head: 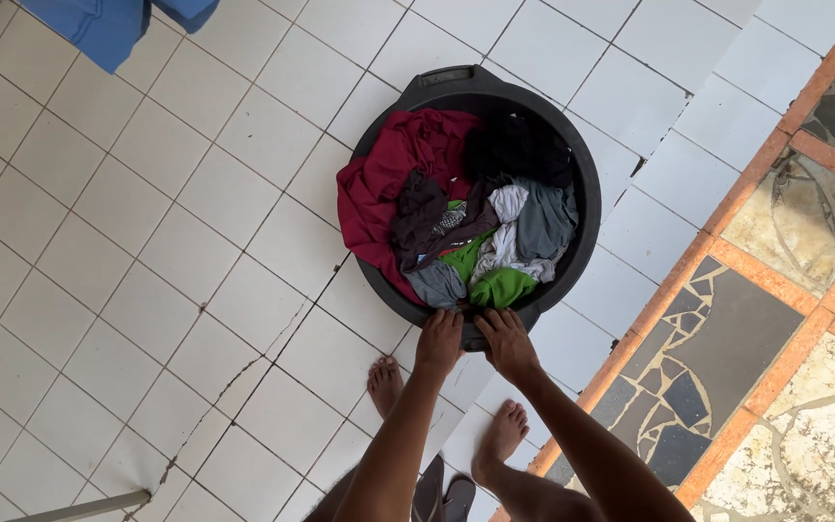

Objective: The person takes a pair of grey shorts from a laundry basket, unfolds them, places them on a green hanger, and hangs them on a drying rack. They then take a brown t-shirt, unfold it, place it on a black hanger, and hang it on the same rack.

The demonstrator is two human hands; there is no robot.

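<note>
A round black plastic basin (582, 174) sits on the white tiled floor, heaped with clothes. A dark red garment (384, 174) drapes over its left rim; grey, black, white and green pieces (500, 285) lie in the middle. My left hand (439, 340) and my right hand (504, 340) both rest on the near rim of the basin, side by side, fingers curled over the edge. My bare feet (387, 383) stand just below the basin.
A blue cloth (108, 24) hangs at the top left. A raised border of orange tile and dark stone mosaic (727, 338) runs along the right. A cracked tile line (273, 358) crosses the floor left of my feet. Sandals (442, 493) lie by my feet.
</note>
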